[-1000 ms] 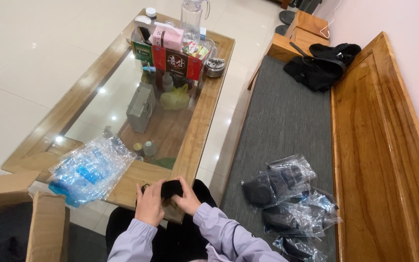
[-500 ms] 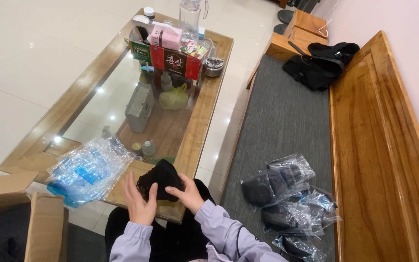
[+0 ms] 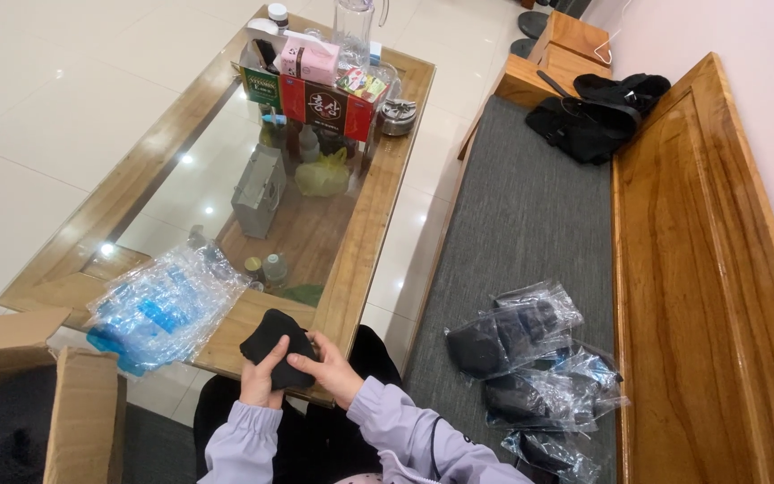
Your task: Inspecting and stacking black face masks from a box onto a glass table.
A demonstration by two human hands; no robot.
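Observation:
A small black cloth piece is held over my lap, at the near edge of the glass-topped wooden table. My left hand grips its lower left side. On the right, my right hand pinches it from the other side. Both sleeves are pale lilac. A heap of empty clear plastic bags lies on the table just left of my hands.
Black items in clear bags lie on the grey bench cushion at my right. An open cardboard box stands at lower left. Boxes, a jug and a metal ashtray crowd the table's far end. Black bags rest at the bench's far end.
The black cloth was bunched small between my hands a second ago. It has since spread wider and is now lifted slightly toward the table edge.

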